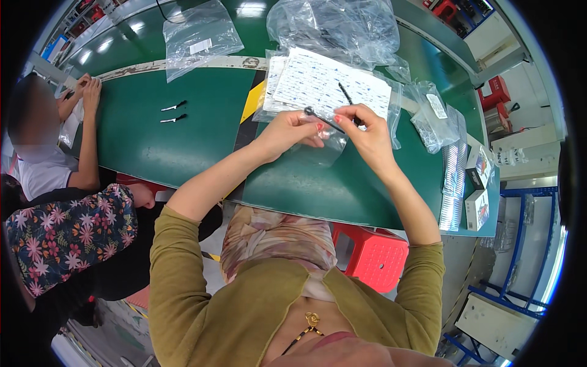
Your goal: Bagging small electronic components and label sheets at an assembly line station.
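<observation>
My left hand is closed, its thumb and fingers pinching a small clear plastic bag that hangs over the table. A thin black rod with a round, ring-like end slants from my left fingertips toward my right hand. My right hand is pinched shut close by, just to the right. A second slim black stick rises from between its fingers; whether the two black pieces are joined is hidden by the fingers. Behind both hands lie white sheets with rows of small blue marks, partly inside clear plastic.
Two small black-and-white pieces lie on the green table. Clear bags are heaped at the back; a flat one lies left of them. Silvery strips and small boxes stand right. A co-worker's hands are at far left.
</observation>
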`<action>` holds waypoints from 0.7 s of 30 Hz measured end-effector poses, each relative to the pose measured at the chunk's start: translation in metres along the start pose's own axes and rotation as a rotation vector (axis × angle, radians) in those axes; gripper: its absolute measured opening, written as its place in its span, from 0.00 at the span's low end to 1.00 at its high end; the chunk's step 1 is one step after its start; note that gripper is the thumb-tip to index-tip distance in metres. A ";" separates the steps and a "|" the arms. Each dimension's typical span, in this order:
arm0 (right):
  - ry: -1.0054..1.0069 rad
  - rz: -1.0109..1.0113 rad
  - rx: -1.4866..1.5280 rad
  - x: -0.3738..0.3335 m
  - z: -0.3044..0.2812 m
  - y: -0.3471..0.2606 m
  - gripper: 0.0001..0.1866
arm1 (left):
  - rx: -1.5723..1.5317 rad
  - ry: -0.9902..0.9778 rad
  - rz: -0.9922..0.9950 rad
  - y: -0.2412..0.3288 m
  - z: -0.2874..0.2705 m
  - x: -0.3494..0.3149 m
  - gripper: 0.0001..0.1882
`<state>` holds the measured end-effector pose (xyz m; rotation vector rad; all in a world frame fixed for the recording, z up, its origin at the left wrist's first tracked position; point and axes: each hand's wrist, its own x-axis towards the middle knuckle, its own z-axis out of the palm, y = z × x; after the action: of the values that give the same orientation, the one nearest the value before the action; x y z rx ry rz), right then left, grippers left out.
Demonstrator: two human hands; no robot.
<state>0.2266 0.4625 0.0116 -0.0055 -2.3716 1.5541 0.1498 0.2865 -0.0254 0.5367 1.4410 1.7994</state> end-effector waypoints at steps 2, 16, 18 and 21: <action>-0.063 -0.071 -0.058 0.002 0.001 0.009 0.07 | 0.041 -0.031 -0.003 0.004 0.007 -0.004 0.12; 0.154 -0.214 -0.085 -0.008 0.005 0.013 0.02 | 0.028 -0.029 -0.166 -0.003 0.001 -0.001 0.13; 0.159 -0.194 -0.064 -0.009 0.006 0.015 0.02 | 0.008 0.023 -0.106 0.002 0.006 -0.003 0.13; 0.094 -0.299 -0.086 -0.013 0.010 0.015 0.03 | -0.069 0.021 -0.118 0.001 0.008 0.001 0.12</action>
<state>0.2340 0.4579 -0.0086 0.2410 -2.2427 1.2843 0.1543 0.2923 -0.0227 0.3906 1.3905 1.7588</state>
